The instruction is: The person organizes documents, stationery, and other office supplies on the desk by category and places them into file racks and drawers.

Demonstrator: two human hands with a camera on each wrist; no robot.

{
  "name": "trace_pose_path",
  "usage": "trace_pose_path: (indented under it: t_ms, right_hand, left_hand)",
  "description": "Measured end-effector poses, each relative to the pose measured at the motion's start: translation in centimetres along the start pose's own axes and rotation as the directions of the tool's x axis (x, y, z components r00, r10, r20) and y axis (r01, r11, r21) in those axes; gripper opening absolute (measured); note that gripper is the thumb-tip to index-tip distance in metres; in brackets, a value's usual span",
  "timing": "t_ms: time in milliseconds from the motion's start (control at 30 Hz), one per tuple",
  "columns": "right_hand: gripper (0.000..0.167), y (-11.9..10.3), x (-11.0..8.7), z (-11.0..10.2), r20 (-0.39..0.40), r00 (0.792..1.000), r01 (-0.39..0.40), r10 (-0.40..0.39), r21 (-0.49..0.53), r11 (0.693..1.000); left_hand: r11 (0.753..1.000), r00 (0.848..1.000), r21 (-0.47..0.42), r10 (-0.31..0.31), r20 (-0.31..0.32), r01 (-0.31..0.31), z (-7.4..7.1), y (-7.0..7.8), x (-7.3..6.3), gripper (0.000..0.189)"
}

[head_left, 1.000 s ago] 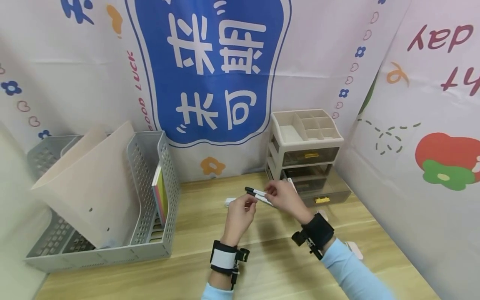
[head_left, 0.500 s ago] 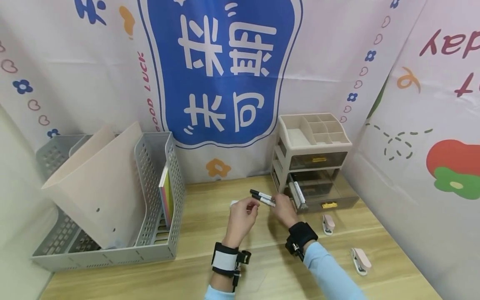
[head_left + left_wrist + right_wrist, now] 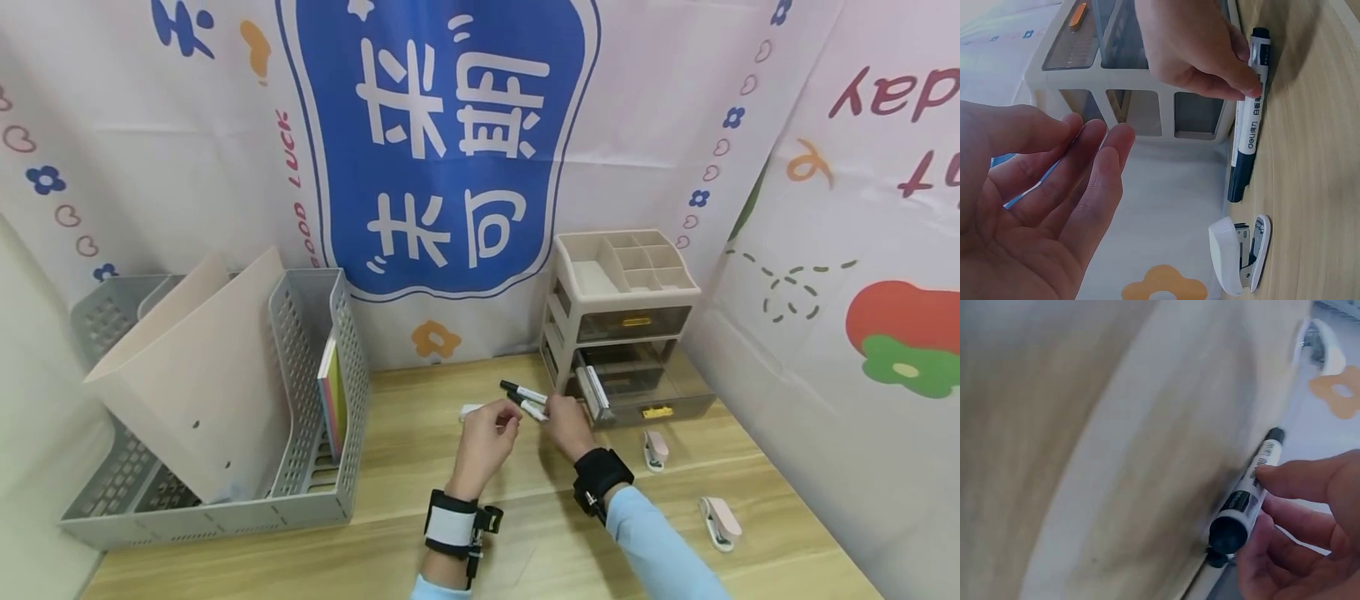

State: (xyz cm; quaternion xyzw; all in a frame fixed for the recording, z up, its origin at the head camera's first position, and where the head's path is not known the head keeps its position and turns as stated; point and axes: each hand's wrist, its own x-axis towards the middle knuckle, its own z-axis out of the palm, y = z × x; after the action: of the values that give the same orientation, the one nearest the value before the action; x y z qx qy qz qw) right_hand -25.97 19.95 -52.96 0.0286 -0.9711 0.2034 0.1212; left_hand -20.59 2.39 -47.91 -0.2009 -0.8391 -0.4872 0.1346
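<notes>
My right hand (image 3: 568,427) pinches a white whiteboard marker (image 3: 1259,478) with black ends between thumb and fingers, low over the wooden table. A second black-capped marker (image 3: 525,392) lies just beside it, angled slightly apart in the head view. My left hand (image 3: 486,442) hovers to the left of the markers. Its fingers are loosely curled, thumb near the fingertips, with nothing between them in the left wrist view. A small white stapler (image 3: 1238,256) sits on the table behind the left hand, partly covered by it in the head view.
A beige drawer organizer (image 3: 626,283) stands at the back right, its lower drawer (image 3: 656,410) pulled out with thin white items inside. Two pink staplers (image 3: 655,450) lie to the right. At left is a grey file rack (image 3: 206,517) holding a beige folder (image 3: 195,375) and notebooks (image 3: 333,396).
My right hand has come down and nearer, uncovering the drawer's contents and a pink stapler. The two markers now spread apart at an angle. The left hand has barely moved.
</notes>
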Motion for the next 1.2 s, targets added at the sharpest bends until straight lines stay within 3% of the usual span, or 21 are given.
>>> trace_pose_path:
  t_ms: [200, 633, 867, 1200]
  right_hand:
    - [0.006, -1.5, -1.5, -1.8, -0.006, 0.999, 0.042, -0.041, 0.154, 0.987]
    - [0.014, -4.3, -3.8, -7.5, -0.042, 0.999, 0.048, -0.033, 0.436, 0.899]
    - [0.016, -3.2, -3.9, -11.5, -0.048, 0.999, 0.013, 0.006, 0.395, 0.919]
    - [0.018, 1.2, -4.2, -15.7, -0.023, 0.999, -0.029, 0.036, 0.258, 0.966]
  left_hand:
    - [1.0, 1.0, -0.003, 0.005, -0.009, -0.005, -0.2, -0.1, 0.2, 0.01]
    - [0.998, 0.999, -0.063, 0.011, -0.053, -0.014, 0.0, 0.5, 0.4, 0.011]
    - [0.997, 1.0, -0.072, -0.001, 0.017, 0.003, 1.2, 0.5, 0.5, 0.009]
    - [0.994, 0.99, -0.109, 0.038, 0.135, -0.024, 5.3, 2.5, 0.5, 0.011]
